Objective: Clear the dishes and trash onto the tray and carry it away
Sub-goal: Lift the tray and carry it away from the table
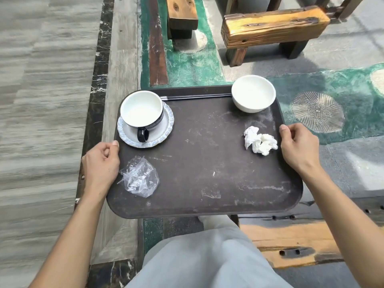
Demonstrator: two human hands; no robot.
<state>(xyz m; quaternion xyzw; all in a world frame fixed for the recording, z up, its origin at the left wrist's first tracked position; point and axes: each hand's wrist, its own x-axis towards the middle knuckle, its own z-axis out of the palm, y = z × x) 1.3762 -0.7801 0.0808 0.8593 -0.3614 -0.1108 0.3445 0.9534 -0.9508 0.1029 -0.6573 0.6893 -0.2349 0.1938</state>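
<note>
Fingers of both hands are clenching the loaded tray at nine and three o'clock. Carrying is underway; likely needs keeping level.

One head-worn camera looks steeply down and forward from close above the tray, which fills the middle of the wide-angle frame. The person's own legs sit at the near edge, wooden benches at the far edge (straight lines bow slightly toward the borders). There is no second view.
</note>
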